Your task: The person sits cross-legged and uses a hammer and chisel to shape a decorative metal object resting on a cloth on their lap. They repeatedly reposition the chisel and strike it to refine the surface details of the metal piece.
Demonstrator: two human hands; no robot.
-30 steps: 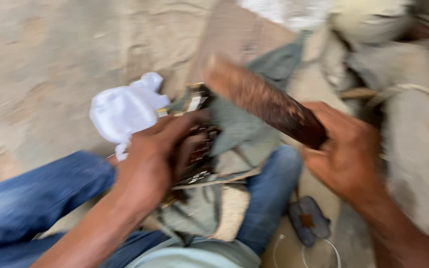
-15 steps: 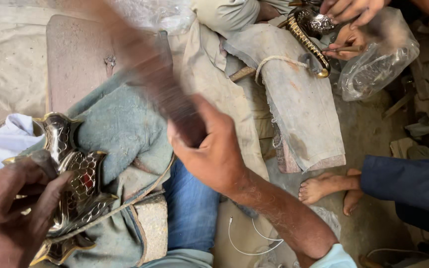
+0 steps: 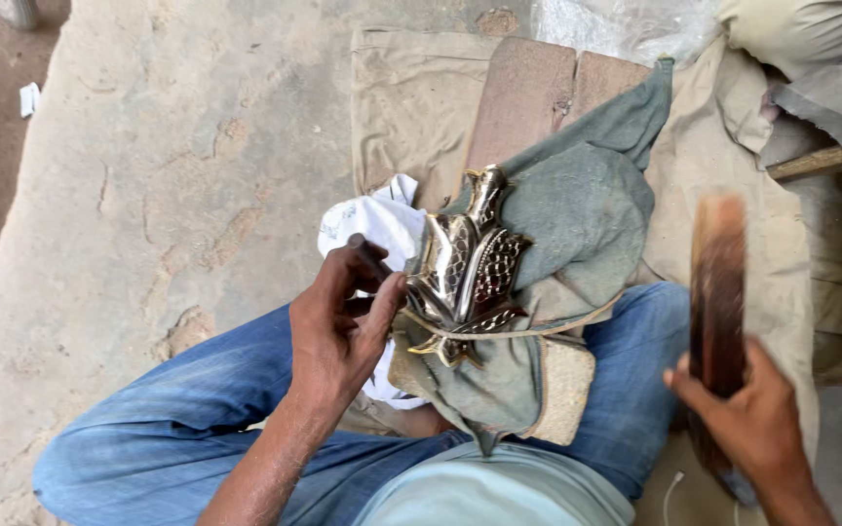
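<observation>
Outdoors: cracked concrete floor (image 3: 177, 175), tan cloth (image 3: 411, 107) spread.

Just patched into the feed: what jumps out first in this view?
The shiny scaled metal ornament at centre, lying on a grey-green cloth over the person's lap, with a cord across its lower part. The left hand touches its left edge, while the right hand holds a dark wooden bat raised at right.

Soft, even daylight, shadows faint. Glare on metal piece (image 3: 465, 268) at centre. Motion blur on wooden stick (image 3: 718, 292) at 3 o'clock; rest sharp.
</observation>
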